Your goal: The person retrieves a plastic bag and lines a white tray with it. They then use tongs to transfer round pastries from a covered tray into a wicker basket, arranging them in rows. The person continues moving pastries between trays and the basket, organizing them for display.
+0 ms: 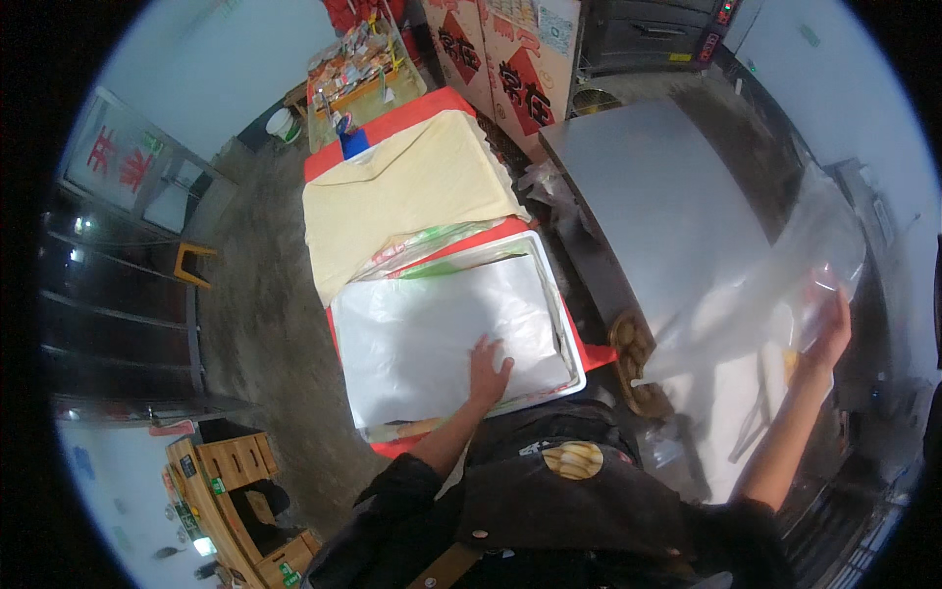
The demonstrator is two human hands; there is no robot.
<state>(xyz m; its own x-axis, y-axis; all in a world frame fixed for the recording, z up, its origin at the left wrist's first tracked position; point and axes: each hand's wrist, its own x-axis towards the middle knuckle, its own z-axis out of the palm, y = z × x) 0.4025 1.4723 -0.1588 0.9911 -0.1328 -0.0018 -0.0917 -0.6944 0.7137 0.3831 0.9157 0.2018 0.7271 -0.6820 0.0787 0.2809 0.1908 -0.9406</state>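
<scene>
My left hand [486, 371] lies with fingers apart on a smooth white sheet [422, 339], probably paper or plastic. The sheet covers most of a shallow white tray [564, 329] in front of me. Out to the right, my right hand [832, 329] is closed on clear plastic sheeting [819, 231], which rises above the metal worktop and hangs down over its near part. Whether the plastic is a bag or a loose sheet does not show. Beyond the tray, a cream cloth [402, 187] drapes over a red-covered surface, with crumpled plastic along its near edge.
The steel worktop [657, 187] stands at right, with a brown basket-like piece [633, 358] at its near left corner. Behind are printed cartons [520, 69] and a dark oven [653, 34]. A yellow stool [194, 263] and wooden shelving [231, 481] stand on the left.
</scene>
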